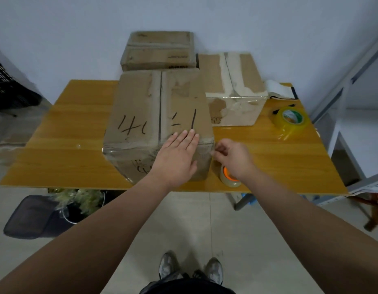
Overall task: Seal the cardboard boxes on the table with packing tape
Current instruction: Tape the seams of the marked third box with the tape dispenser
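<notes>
Marked box (141,115) sits front-centre on the bench (77,128), near its front edge, w/ black scrawl on top and the centre seam showing as a dark open line, no tape over it that I can see. A clear tape strip (124,148) runs along the box's top front edge.

Left grip (175,158): flat, fingers straight, pressed over that front edge, holding nothing. Right grip (232,158): fingers curled, thumb + forefinger pinched at the box's near right corner, on what looks like the strip's end; the film is too thin to be sure.

Orange-core tape roll (228,179) lies on the bench just under the right wrist. Yellow tape roll (292,118) is well apart to the right. Two more boxes sit behind: one w/ torn paper patches (232,81), one at the rear (158,49).

Risks, as I judge them:
- Loose end could fold onto itself or stick to fingers if tension drops, so wrinkles and a weak bond.
- A hard pull may slide the box if the left palm eases.
- The wrist may knock the roll off the bench edge.
- Seam untaped, so flaps could lift.
</notes>
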A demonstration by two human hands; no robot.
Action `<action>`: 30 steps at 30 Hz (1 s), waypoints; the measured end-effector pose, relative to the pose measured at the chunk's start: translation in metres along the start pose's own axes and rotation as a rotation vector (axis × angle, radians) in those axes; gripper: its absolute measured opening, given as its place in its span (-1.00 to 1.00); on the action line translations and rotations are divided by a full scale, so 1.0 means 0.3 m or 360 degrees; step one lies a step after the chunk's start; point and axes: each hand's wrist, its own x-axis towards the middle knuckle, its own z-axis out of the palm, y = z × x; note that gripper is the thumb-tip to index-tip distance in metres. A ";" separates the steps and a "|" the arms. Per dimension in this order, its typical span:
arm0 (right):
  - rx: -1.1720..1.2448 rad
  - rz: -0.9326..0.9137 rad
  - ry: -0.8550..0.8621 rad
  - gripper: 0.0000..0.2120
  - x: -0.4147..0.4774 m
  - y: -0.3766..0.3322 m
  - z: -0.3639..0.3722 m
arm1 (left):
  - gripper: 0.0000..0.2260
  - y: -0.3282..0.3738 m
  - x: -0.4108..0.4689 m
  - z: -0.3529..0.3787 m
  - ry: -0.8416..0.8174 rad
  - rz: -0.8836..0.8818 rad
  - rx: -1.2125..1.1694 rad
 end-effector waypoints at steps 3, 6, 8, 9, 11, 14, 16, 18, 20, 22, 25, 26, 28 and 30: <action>0.0064 -0.0050 -0.0076 -0.80 0.013 -0.004 -0.005 | -0.39 -0.013 -0.001 0.004 -0.0022 0.0028 -0.0037; 0.0003 -0.0125 -0.0146 -0.62 0.015 -0.008 -0.002 | -0.37 -0.007 -0.003 0.014 -0.0028 0.0029 -0.0056; -0.0087 -0.0166 -0.0140 -0.57 0.023 -0.015 0.006 | -0.36 -0.006 -0.002 0.018 -0.0022 0.0013 -0.0065; -0.0094 -0.0187 -0.0127 -0.56 0.028 -0.017 0.008 | -0.37 -0.009 -0.002 0.018 -0.0017 0.0012 -0.0067; 0.0004 -0.0229 -0.0109 -0.56 0.026 -0.020 0.000 | -0.37 -0.017 -0.001 0.016 -0.0012 0.0029 -0.0068; 0.0075 -0.0262 -0.0091 -0.57 0.009 -0.021 -0.009 | -0.38 -0.020 -0.001 0.011 -0.0003 0.0046 -0.0072; -0.0024 -0.0308 -0.0103 -0.53 0.003 -0.026 0.003 | -0.37 -0.014 0.001 0.012 -0.0005 0.0049 -0.0085; -0.0121 -0.0335 -0.0148 -0.45 0.009 -0.036 0.013 | -0.37 -0.009 0.001 0.015 -0.0003 0.0043 -0.0098; -0.0156 -0.0361 -0.0168 -0.49 0.028 -0.046 0.003 | -0.37 -0.013 0.000 0.016 0.0008 0.0031 -0.0097; -0.0175 -0.0425 -0.0131 -0.60 0.040 -0.054 -0.017 | -0.37 -0.023 -0.002 0.017 0.0011 0.0035 -0.0082; -0.0196 -0.0545 0.0021 -0.68 0.022 -0.058 -0.027 | -0.37 -0.025 -0.003 0.023 0.0007 0.0045 -0.0073; -0.0245 -0.0576 0.0082 -0.68 0.011 -0.058 -0.027 | -0.37 -0.022 -0.002 0.025 0.0008 0.0046 -0.0074; -0.0453 -0.0674 0.0209 -0.70 -0.006 -0.062 -0.022 | -0.37 -0.018 0.000 0.026 0.0014 0.0047 -0.0085; -0.0572 -0.0731 0.0344 -0.71 -0.012 -0.078 -0.011 | -0.37 -0.019 -0.003 0.026 0.0010 0.0049 -0.0091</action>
